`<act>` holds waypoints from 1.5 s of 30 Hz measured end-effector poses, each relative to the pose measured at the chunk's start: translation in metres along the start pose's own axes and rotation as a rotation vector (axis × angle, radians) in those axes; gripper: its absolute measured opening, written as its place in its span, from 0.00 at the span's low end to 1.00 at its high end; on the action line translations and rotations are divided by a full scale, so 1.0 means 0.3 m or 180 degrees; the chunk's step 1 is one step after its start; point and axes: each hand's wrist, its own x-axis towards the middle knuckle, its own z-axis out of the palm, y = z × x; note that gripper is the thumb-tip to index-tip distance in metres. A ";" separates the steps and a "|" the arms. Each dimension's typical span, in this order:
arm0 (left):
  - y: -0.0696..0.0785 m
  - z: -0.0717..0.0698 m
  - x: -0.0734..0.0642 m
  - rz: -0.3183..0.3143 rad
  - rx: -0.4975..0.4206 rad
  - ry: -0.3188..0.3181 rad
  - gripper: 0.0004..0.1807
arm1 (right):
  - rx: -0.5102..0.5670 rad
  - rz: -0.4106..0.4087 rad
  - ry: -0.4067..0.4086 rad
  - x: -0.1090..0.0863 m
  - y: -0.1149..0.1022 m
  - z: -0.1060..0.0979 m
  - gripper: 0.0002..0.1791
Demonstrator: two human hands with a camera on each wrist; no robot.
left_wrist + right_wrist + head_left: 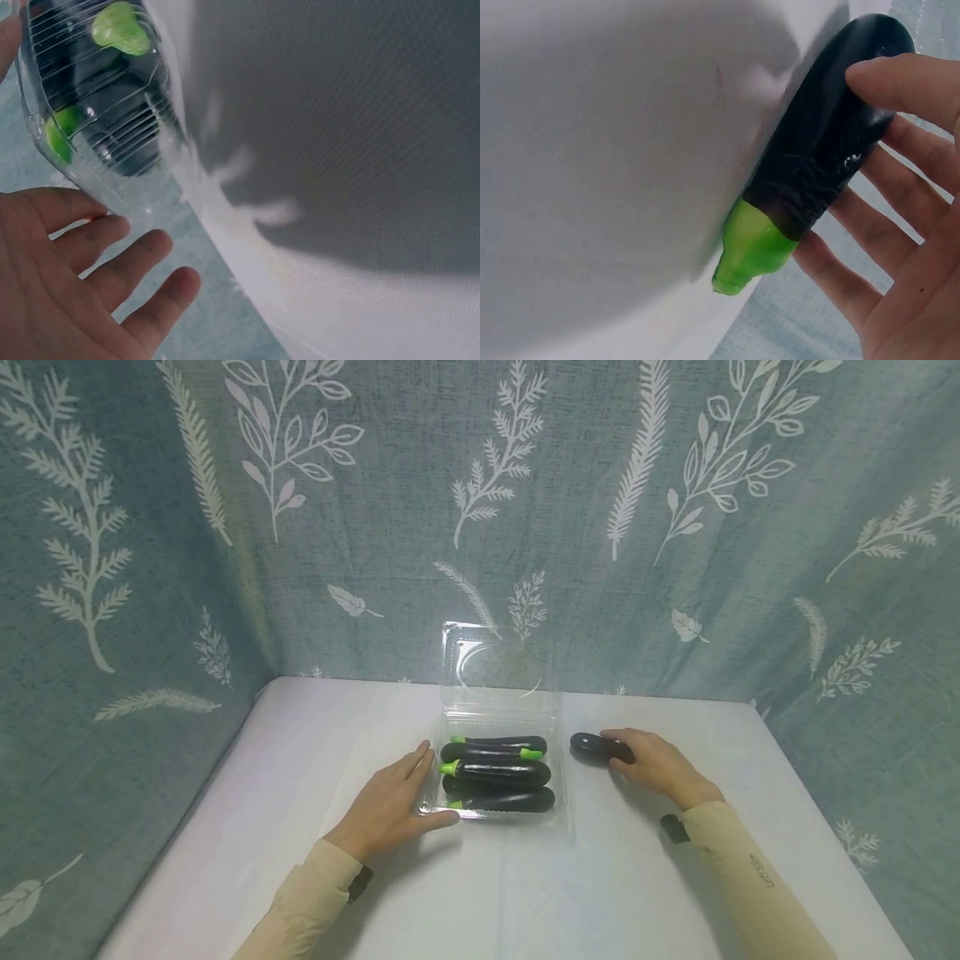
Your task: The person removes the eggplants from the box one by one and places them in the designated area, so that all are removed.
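Observation:
Several dark eggplants with green stems lie stacked in a clear plastic clamshell box, its lid standing raised at the back. At the box's left side is my left hand, fingers spread and thumb along the front corner. In the left wrist view, the fingers are extended, and the index finger reaches the box wall. Right of the box, my right hand holds a single eggplant on the table. The right wrist view shows the thumb on one side of this eggplant and fingers on the other.
A white cloth covers the table. Grey-green curtains with white leaf prints hang behind it and along both sides, close to the table's edges.

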 end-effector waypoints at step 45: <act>0.006 -0.005 0.003 -0.0013 -0.0035 -0.0009 0.59 | 0.0026 -0.0164 0.0527 0.019 -0.073 -0.082 0.31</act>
